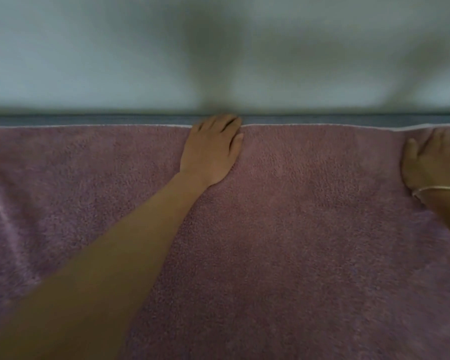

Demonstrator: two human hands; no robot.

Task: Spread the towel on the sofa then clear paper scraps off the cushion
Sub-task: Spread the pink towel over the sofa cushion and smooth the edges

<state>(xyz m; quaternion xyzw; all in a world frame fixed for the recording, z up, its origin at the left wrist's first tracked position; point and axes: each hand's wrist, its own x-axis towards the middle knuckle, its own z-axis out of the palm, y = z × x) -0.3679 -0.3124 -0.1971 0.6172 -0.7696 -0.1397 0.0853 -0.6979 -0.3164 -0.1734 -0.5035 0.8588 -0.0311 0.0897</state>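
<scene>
Towel (pixel 309 242): mauve terry cloth laid flat over the sofa seat, filling the near and middle field from edge to edge. A shallow crease runs diagonally through it at the near left; elsewhere the pile lies smooth. Left forearm: bare, crossing the cloth from the near left corner toward the centre. Left hand (pixel 211 149): open, palm down, fingers together, pressed flat on the towel with the fingertips reaching its far hem. Right hand (pixel 429 162): also open and palm down on the towel, at the right margin and partly cut off by it; a thin bangle (pixel 437 190) circles the wrist. Far hem: a pale stitched line running straight across. Sofa (pixel 89 120): a narrow blue-grey strip showing just beyond the hem. Wall (pixel 89 53): pale, blurred, carrying a soft dark shadow above the left hand.
</scene>
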